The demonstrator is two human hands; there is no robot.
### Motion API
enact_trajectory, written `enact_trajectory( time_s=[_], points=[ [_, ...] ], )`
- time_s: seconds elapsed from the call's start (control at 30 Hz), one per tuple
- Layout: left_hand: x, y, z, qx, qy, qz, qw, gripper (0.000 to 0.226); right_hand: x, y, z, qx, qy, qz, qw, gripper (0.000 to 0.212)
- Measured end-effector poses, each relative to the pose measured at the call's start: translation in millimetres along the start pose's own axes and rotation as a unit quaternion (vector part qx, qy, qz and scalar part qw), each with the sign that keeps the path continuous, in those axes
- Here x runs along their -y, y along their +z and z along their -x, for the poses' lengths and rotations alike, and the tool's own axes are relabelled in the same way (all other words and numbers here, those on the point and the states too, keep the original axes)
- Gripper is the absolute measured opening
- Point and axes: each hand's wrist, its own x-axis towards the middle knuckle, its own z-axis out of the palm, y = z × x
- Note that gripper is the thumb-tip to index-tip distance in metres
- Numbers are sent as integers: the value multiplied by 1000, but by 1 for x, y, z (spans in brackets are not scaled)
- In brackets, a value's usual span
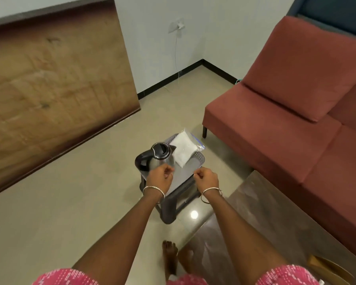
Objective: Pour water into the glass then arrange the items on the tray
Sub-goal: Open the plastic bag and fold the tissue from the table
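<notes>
- A flat grey plastic tray [199, 158] sits on top of a small dark grey plastic stool [173, 204] in the middle of the floor.
- A shiny steel kettle with a black lid and black handle [160, 157] stands upright on the left side of the tray.
- A clear zip bag full of white powder [182, 149] lies on the far right part of the tray, just beside the kettle.
- The left hand [159, 176] is at the near left of the tray, in front of the kettle. Its fingers are curled in, but I cannot tell if it holds anything.
- The right hand [207, 177] is at the near right edge of the tray. Its fingers are curled too, and I cannot tell if it holds the tray.
- Each wrist wears a thin metal bangle [153, 191].
- A big red cloth sofa [286, 99] is on the right.
- A wide brown wooden board [60, 89] is on the left.
- A bare foot [170, 256] stands on the floor near the stool.
</notes>
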Motion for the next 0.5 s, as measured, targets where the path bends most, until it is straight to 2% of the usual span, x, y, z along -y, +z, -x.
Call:
enact_trajectory(
  time_s=[0.27, 0.4, 0.5],
  points=[
    [-16, -8, -114, -30, 66, -40, 997, 18, 17, -1, -102, -1, 83, 8, 996, 22],
    [-16, -1, -180, 8, 91, -66, 994, 20, 14, 7, -149, -7, 148, -3, 989, 23],
    [-11, 12, -232, 73, 81, -94, 990, 24, 9, 14, -182, 5, 222, -45, 974, 38]
  ],
)
